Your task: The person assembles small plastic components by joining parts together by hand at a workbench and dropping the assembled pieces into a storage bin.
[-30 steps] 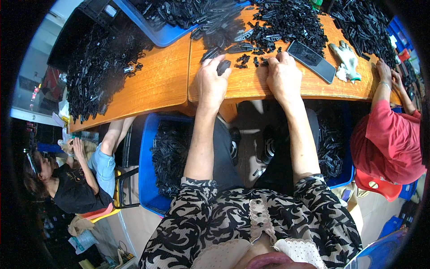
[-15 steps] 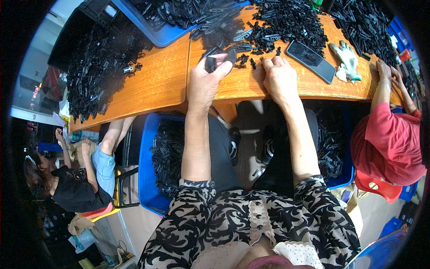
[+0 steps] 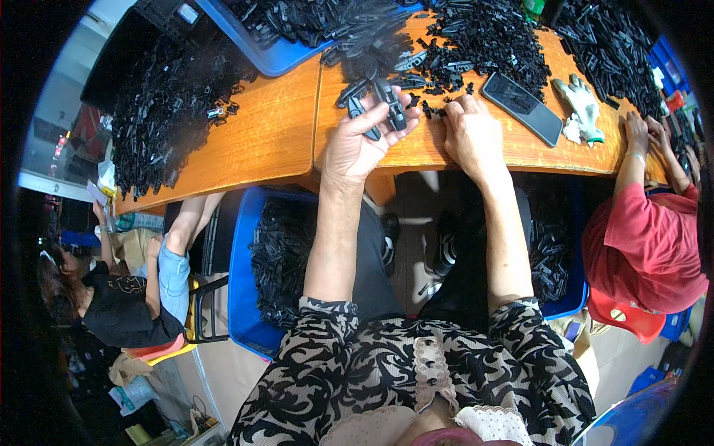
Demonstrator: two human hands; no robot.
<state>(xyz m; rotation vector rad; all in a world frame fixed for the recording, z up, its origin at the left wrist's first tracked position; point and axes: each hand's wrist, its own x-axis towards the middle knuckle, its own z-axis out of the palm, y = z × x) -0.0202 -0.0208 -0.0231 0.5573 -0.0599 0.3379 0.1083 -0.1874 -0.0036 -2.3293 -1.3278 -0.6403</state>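
Head view: left hand [image 3: 361, 149] half-curls round black parts [image 3: 387, 102]; right hand [image 3: 474, 135] bunches, hold unclear to me, near the front edge of the desk [image 3: 275, 134], roomy leftward

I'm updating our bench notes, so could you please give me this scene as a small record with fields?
Left grip: holds at least two long black parts
Right grip: fingertips down by small black pieces; whether it holds one is hidden
Surface: orange-brown table
Right of right grip: dark phone, then pale glove
Far side: blue tub and heaped black pieces
Under table: blue bins holding black pieces
Others: person in red, right; person in black top, left
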